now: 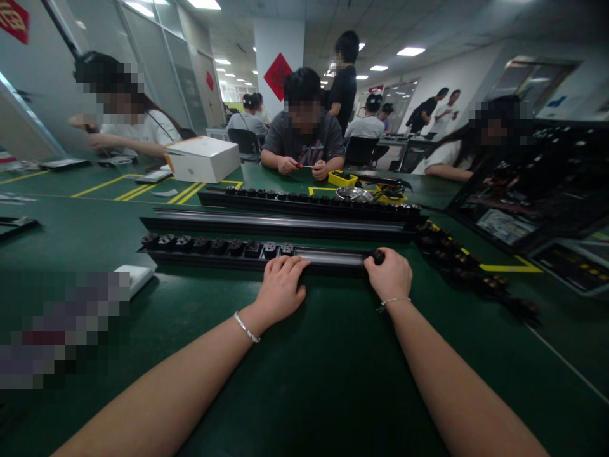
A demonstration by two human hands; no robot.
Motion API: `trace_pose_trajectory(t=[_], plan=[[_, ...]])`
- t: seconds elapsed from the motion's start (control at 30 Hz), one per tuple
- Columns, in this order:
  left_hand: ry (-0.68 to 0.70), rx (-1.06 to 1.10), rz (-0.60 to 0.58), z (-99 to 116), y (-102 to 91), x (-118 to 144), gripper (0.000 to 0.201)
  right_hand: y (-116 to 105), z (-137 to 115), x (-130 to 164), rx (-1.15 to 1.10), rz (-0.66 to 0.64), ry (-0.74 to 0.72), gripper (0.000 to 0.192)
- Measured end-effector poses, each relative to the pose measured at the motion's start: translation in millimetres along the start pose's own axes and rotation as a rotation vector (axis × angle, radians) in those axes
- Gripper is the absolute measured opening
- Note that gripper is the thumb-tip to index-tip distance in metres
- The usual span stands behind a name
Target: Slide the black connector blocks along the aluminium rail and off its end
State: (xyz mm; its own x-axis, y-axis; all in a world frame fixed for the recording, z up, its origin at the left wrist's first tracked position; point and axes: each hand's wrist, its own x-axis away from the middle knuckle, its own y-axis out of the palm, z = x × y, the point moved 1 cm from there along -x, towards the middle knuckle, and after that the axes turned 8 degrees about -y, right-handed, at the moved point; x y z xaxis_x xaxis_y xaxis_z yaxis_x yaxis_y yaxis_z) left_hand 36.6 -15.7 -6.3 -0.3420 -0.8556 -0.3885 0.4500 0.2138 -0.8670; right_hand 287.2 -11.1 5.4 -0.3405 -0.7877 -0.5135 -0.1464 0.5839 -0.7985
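A long black channel [328, 256] lies crosswise on the green table before me, with a row of black socket modules [219, 246] in its left and middle part. My left hand [280, 285] rests on the near edge of the channel beside the last module of the row, fingers stretched out and thumb apart. At the channel's right end, my right hand [390, 276] is closed around a black socket module [378, 256]; its fingers partly hide it. Between my hands the channel's bare inner floor shows.
Behind lie a bare black channel [276, 222] and another filled with modules [295, 202]. Loose black modules [457, 260] line the right side, near a dark crate [561, 266]. A white box [204, 158] stands at far left. A co-worker [304, 133] sits opposite.
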Motion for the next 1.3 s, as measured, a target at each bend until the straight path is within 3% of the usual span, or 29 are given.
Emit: trace_pose_trajectory(t=[0.77, 1.3], plan=[[-0.006, -0.001, 0.004, 0.8, -0.5, 0.2, 0.053, 9.5, 13.3, -2.5, -0.099, 0.004, -0.005, 0.037], [-0.004, 0.0, -0.001, 0.2, -0.8, 0.2, 0.052, -0.2, 12.7, -3.9, -0.088, -0.021, 0.062, 0.036]])
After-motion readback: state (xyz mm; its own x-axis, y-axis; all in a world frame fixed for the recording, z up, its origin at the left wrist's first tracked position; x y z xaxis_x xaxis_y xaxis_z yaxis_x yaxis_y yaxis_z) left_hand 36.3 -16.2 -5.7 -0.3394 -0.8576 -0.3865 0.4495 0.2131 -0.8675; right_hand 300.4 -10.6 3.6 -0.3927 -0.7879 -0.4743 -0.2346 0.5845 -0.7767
